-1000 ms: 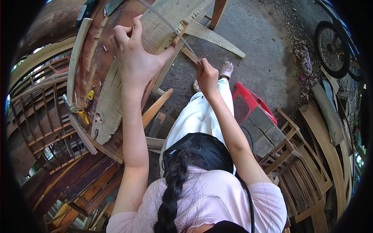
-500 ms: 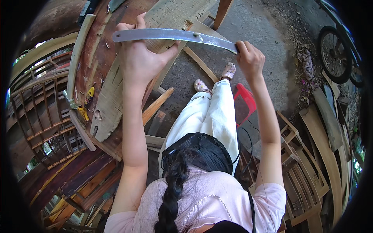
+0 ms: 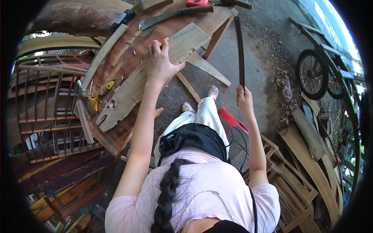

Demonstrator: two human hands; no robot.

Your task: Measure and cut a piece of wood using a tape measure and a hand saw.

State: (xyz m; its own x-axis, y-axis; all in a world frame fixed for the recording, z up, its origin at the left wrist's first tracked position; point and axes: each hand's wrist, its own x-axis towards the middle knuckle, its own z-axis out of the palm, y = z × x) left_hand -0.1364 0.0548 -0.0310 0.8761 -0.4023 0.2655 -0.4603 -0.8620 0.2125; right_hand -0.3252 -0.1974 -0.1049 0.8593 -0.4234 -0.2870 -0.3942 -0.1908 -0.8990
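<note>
My right hand (image 3: 244,100) is closed around the lower end of a long, narrow saw blade (image 3: 241,54). The blade stands nearly straight away from me over the floor, dark and seen almost edge-on. Over a weathered wooden board (image 3: 130,93) hovers my left hand (image 3: 160,64), with bent fingers, the thumb apart and nothing held; whether it touches the wood I cannot tell. That board lies slantwise on the workbench (image 3: 112,126), with holes at its near end and a notched right edge.
On the bench's far side lie a machete (image 3: 167,18) and a red tool (image 3: 197,2). A yellow-and-black tool (image 3: 105,89) is at the left. Red plastic (image 3: 232,119) stands beside my legs. Wooden frames (image 3: 289,174) and a wheeled cart (image 3: 312,73) are at the right.
The saw blade, held across between both hands before, has left my left hand and swung upright in my right. My left hand has moved slightly right and down; the view has shifted.
</note>
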